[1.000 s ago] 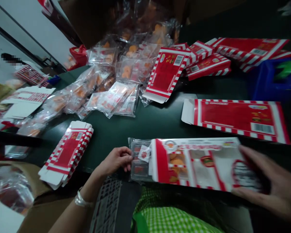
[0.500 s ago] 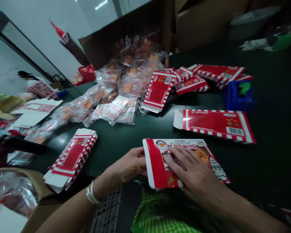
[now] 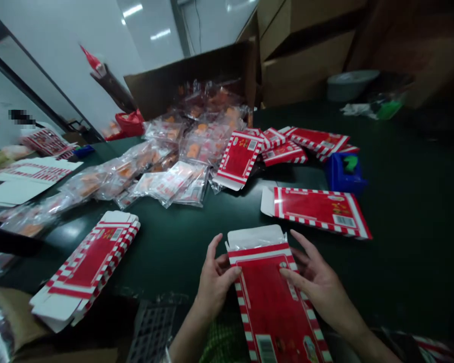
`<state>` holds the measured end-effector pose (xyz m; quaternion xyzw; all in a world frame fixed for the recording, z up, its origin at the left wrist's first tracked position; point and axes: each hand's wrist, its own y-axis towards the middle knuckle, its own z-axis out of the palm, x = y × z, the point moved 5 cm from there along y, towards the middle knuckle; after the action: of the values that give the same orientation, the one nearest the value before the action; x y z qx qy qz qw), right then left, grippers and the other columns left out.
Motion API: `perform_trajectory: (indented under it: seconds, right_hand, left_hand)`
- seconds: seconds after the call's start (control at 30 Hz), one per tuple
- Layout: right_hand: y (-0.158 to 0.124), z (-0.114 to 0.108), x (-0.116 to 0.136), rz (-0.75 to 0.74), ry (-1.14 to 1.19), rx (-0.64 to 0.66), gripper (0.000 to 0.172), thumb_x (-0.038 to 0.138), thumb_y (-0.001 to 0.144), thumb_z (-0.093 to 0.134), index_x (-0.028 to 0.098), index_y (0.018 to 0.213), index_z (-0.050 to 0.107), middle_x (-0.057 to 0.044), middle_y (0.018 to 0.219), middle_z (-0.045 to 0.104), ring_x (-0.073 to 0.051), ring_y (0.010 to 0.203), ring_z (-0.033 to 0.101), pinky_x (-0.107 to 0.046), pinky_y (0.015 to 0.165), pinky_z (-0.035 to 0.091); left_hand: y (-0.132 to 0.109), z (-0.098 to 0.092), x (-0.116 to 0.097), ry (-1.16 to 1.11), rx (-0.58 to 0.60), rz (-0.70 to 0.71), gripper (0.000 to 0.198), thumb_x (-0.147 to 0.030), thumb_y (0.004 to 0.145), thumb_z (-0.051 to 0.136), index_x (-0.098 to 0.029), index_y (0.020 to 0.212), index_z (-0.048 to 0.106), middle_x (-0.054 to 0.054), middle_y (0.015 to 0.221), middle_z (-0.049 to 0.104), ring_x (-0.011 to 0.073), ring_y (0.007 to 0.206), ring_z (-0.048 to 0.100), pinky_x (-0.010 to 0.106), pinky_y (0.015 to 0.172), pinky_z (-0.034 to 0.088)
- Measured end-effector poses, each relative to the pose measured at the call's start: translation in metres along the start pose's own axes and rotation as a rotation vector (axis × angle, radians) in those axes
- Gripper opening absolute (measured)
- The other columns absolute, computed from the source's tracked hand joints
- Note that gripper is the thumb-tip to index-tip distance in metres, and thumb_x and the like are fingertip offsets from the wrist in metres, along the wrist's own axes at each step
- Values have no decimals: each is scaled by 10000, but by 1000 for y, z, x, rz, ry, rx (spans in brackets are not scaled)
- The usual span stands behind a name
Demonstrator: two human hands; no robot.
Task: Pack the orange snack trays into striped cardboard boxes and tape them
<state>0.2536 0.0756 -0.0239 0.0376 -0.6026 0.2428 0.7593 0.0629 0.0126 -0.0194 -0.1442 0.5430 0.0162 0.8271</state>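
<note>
At lower centre, left hand (image 3: 215,282) and right hand (image 3: 318,282) hold the red-striped carton (image 3: 272,297) upright, fingers splayed along its edges.

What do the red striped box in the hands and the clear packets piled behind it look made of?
Red striped box: thin printed cardboard, probably, faintly glossy; its plain white flap folds crisply. Clear packets: see-through plastic film, shiny; light glints off wrinkles and orange contents show through.
</note>
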Motion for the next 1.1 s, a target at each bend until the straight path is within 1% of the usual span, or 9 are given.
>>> perform_trajectory:
  seconds: [0.17, 0.3, 0.4, 0.57, 0.67, 0.73, 0.9, 1.0, 1.1]
  right_hand:
    - [0, -9, 0, 0, -151, 98, 569, 386, 790, 734, 281, 1321, 559, -68, 1261, 664, -258, 1037, 681, -370, 831, 604]
    - [-4, -17, 8, -67, -334, 97, 284, 444, 801, 697, 223, 977, 730, -61, 1064, 732, -235, 916, 698, -317, 763, 598]
    - [-7, -19, 22, -268, -490, -42, 235, 434, 779, 703, 203, 742, 721, -71, 995, 720, -235, 914, 677, -314, 796, 566]
    - [-9, -19, 30, -270, -436, -64, 239, 370, 769, 716, 231, 954, 658, -21, 838, 692, -185, 772, 662, -275, 669, 550]
    - [-12, -16, 31, -218, -407, 76, 216, 426, 806, 674, 211, 828, 684, -23, 839, 672, -173, 772, 637, -267, 686, 532]
    - [-14, -16, 32, -158, -363, 107, 281, 453, 839, 630, 201, 723, 668, -23, 842, 666, -160, 758, 622, -256, 679, 519]
    - [-11, -11, 42, -62, -400, 155, 216, 354, 732, 730, 190, 656, 612, -16, 829, 659, -151, 736, 611, -248, 641, 514]
    - [-4, -7, 49, 3, -437, 184, 169, 350, 730, 710, 201, 730, 632, -9, 758, 663, -155, 675, 608, -252, 572, 506]
    - [2, -5, 52, 63, -416, 172, 203, 409, 756, 678, 208, 767, 651, 1, 671, 662, -154, 590, 601, -254, 513, 488]
  left_hand:
    - [-4, -12, -7, 239, -17, -2, 485, -331, 751, 762, -184, 1189, 613, 93, 1162, 709, 245, 1051, 645, 355, 931, 490]
    - [-10, -12, -12, 524, 33, -26, 246, -368, 878, 601, -180, 974, 728, 52, 968, 729, 198, 901, 626, 295, 829, 472]
    - [-6, -8, -10, 475, -3, -11, 183, -337, 794, 680, -165, 731, 672, 20, 789, 675, 157, 745, 582, 257, 716, 457]
    - [3, -4, -6, 280, -84, 20, 192, -239, 702, 703, -202, 860, 601, -8, 788, 640, 140, 728, 587, 248, 700, 462]
    - [1, 5, -15, 420, 59, 86, 57, -209, 734, 639, -177, 775, 663, 24, 805, 637, 169, 802, 586, 276, 759, 455]
    - [-2, 10, -19, 456, 129, 93, 136, -254, 782, 605, -167, 691, 654, 28, 773, 624, 177, 807, 575, 287, 767, 447]
    - [1, 17, -23, 576, 99, -14, 183, -300, 723, 735, -175, 711, 601, -30, 688, 552, 116, 647, 472, 232, 605, 378]
    - [9, 27, -30, 596, 173, -62, 158, -282, 706, 729, -162, 787, 665, -13, 719, 597, 119, 654, 496, 236, 605, 389]
    - [17, 32, -35, 536, 211, -139, 151, -296, 700, 710, -152, 708, 665, -1, 672, 613, 121, 623, 510, 248, 601, 400]
